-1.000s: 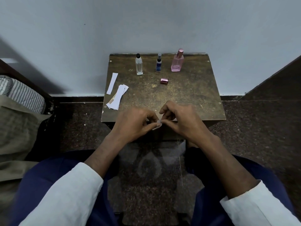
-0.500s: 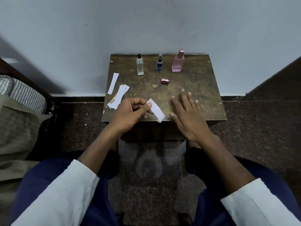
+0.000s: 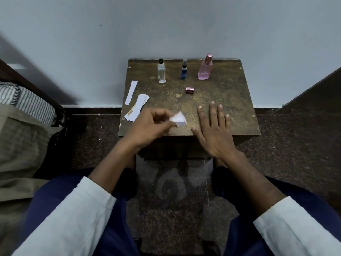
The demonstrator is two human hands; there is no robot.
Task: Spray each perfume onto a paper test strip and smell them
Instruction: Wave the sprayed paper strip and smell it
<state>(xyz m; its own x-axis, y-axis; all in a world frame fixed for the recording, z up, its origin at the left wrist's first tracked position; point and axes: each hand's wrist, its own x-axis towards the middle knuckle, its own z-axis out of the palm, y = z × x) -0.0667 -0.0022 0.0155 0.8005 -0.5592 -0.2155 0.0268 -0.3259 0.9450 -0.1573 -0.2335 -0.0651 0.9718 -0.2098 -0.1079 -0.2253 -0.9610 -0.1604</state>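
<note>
On the small table (image 3: pixel 230 100), the left hand (image 3: pixel 147 126) pinches a paper strip (image 3: pixel 178 120) between thumb and fingertips at about 6 o'clock, near the front edge. To its right the right hand (image 3: pixel 215 130) lies flat on the tabletop, fingers straight and spread, holding nothing.

The step in hand looks like readying this strip for a spray. To do it well, hold the strip by one end only, so the free end stays dry and clean, and keep it well away from the pile of strips (image 3: pixel 137 108) at 9 o'clock so scents do not mix. The pink bottle (image 3: pixel 204 70) at 1 o'clock stands with its cap (image 3: pixel 190 90) lying off near the centre, so it seems the one to lift with the free right hand; aim the nozzle at the strip's far end.

The held strip is blurred and looks bent or folded; whether it is already wet cannot be told. A single strip (image 3: pixel 131 92) lies at 10 o'clock. The clear bottle (image 3: pixel 161 72) and blue bottle (image 3: pixel 183 70) stand at 11 and 12 o'clock; their labels are too small to read.
</note>
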